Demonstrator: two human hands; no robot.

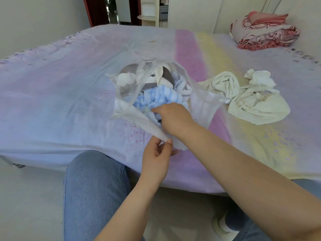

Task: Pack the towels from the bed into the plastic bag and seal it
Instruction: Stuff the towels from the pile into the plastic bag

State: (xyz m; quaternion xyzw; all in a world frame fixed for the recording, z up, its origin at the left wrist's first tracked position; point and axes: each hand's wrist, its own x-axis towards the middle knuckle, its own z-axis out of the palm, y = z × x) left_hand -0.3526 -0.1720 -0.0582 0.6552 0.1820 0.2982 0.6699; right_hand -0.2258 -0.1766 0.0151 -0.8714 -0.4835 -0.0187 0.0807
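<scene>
Head view, looking down over the bed [52, 94], pastel-striped sheet. Clear plastic bag [199, 108] lies mid-bed, mouth toward the person, already holding white and grey towels at the far end. Left hand [156, 153] pinches the near rim of the bag between thumb and fingertips, pulling it taut and low to keep the mouth open. Right hand [172, 117] is inside the mouth, fingers curled down over a light blue towel [156, 100]; the fingertips are hidden in the cloth, so the grip looks closed on it but cannot be confirmed. Step in hand, by my reading: stuffing the blue towel deeper, packing well under way. Two cream towels [257, 103] lie crumpled on the sheet just right of the bag, one touching its side. Next move likely calls for freeing the right hand, reaching right for a cream towel, left hand holding the rim open meanwhile; sealing comes only after both are in. Folded red patterned quilt [264, 32] sits at the far right corner, well apart. No brands, labels or legible writing anywhere in sight.
</scene>
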